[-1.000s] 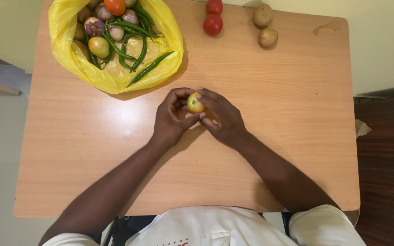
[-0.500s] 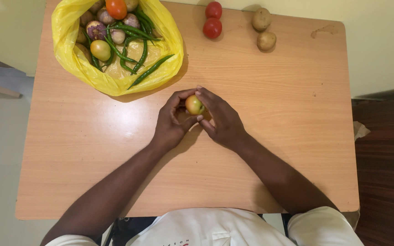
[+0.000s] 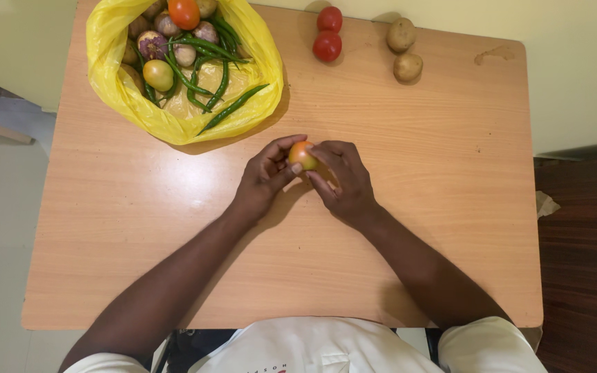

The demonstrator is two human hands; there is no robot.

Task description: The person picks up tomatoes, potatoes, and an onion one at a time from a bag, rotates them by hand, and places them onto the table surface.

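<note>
I see a small tomato [image 3: 302, 155], orange-red with a yellowish side, held between both hands just above the middle of the wooden table [image 3: 450, 207]. The left hand [image 3: 265, 178] comes from the lower left, and its fingers are curled around the left side of the tomato, with the thumb under it and the fingertips reaching over the top. The right hand [image 3: 343, 181] comes from the lower right; its fingers are half closed and press on the right side of the tomato, the index finger lying over the top edge. So both hands are partly closed on this one tomato, and their fingertips almost meet above it. Both forearms are bare and lie low over the table, spreading apart toward my body, where I see a white garment [image 3: 312, 345] at the bottom edge.

Up and to the left of the hands, a yellow plastic bag [image 3: 115, 90] lies open on the table. In it I see long green chillies [image 3: 209, 76], some purple onions [image 3: 152, 44], one red tomato [image 3: 184, 12] and one pale green tomato [image 3: 158, 74]. At the far edge of the table, well apart from the hands, two red tomatoes [image 3: 327, 36] sit close together, and to their right two potatoes [image 3: 403, 50].
</note>
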